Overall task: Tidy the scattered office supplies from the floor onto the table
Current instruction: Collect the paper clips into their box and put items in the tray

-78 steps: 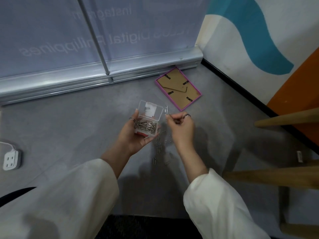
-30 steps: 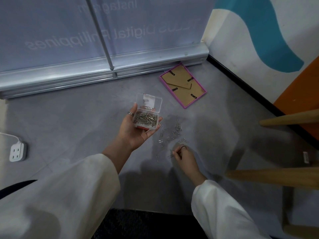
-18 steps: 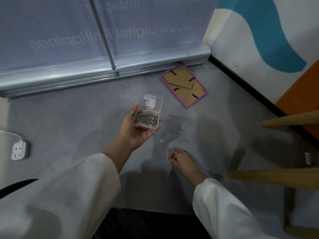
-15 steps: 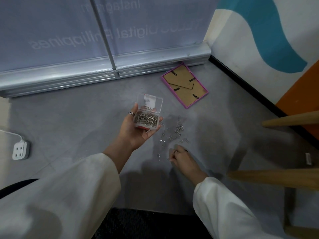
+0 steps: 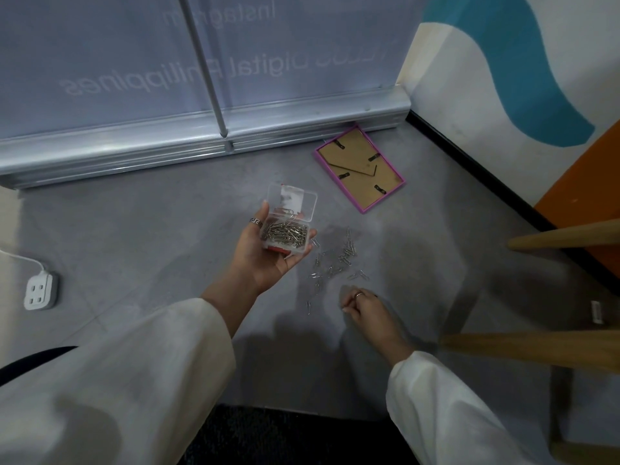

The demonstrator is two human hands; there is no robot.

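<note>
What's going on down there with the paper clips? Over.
Left hand holds open clip box. Right hand pinching at floor. Loose paper clips scattered. Nothing blocking.

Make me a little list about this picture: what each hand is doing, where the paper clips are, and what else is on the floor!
left hand: the left hand holds a clear plastic box, lid open, full of paper clips
right hand: the right hand is down at the floor, fingers curled as if pinching; whether it has a clip is too small to tell
loose clips: scattered paper clips lie on the floor between the hands
also on the floor: a pink picture frame lying face down, and a white power strip
job left: the scattered paper clips and the frame are not picked up yet
</note>
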